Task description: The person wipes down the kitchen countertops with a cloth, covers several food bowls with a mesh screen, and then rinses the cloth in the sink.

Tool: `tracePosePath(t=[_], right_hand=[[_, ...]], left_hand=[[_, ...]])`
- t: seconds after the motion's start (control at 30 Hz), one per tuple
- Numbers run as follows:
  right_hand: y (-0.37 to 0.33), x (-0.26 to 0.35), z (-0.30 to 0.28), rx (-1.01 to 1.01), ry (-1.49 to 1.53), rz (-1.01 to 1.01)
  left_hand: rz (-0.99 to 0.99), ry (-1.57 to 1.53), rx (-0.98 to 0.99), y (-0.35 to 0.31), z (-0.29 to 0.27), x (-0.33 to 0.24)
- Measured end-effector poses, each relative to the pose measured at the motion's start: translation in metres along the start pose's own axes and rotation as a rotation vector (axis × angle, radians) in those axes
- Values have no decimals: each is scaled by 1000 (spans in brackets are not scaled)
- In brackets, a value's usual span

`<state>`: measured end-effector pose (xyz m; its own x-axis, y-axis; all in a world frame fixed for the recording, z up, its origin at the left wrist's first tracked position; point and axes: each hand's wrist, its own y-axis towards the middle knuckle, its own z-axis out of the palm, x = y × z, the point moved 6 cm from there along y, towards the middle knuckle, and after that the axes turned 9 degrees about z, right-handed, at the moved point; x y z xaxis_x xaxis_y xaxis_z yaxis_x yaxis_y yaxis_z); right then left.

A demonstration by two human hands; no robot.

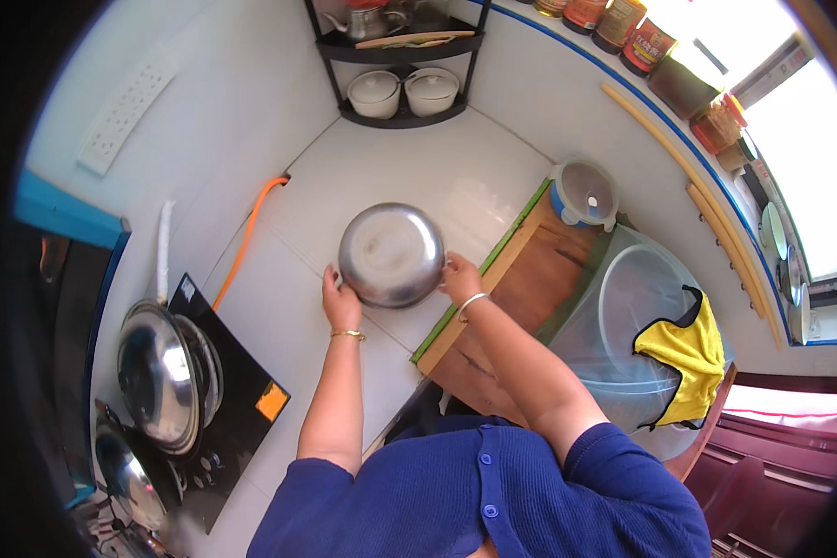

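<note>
Between my two hands is a round stainless steel basin [392, 253], its dull, flat bottom apparently turned up toward me. My left hand [340, 299] grips the lower left of its rim, with a gold-coloured bracelet on the wrist. At the right side of the rim, the fingers of my right hand [461, 279] are closed on the edge; a pale bangle circles that wrist. White tiled counter [344, 186] lies beneath the basin. Whether the basin rests on the tiles or hangs just above them, I cannot tell.
Lidded metal pans [158, 377] stand on a black gas hob [242, 437] at left, near an orange hose [246, 246]. A corner rack [405, 121] holds two white pots. At right are a wooden board [530, 270], a lidded container [586, 192], a mesh cover [586, 344] and a yellow cloth [688, 358].
</note>
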<state>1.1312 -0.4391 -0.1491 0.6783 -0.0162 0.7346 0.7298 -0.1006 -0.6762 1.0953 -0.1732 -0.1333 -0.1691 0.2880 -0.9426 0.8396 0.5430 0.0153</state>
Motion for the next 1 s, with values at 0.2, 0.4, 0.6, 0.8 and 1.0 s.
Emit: tracePosePath(t=[0.2, 0.4, 0.6, 0.8, 1.0], right_hand=[[15, 2, -6, 123, -16, 53], [66, 53, -69, 18, 282, 123], [115, 112, -126, -179, 554, 9], [164, 154, -146, -365, 566, -193], [196, 170, -148, -408, 585, -204]], left_hand=[[-277, -209, 139, 9, 33, -1], [-295, -216, 279, 60, 143, -53], [-167, -87, 427, 121, 259, -82], [89, 51, 370, 167, 304, -113], [-12, 7, 461, 187, 319, -119]])
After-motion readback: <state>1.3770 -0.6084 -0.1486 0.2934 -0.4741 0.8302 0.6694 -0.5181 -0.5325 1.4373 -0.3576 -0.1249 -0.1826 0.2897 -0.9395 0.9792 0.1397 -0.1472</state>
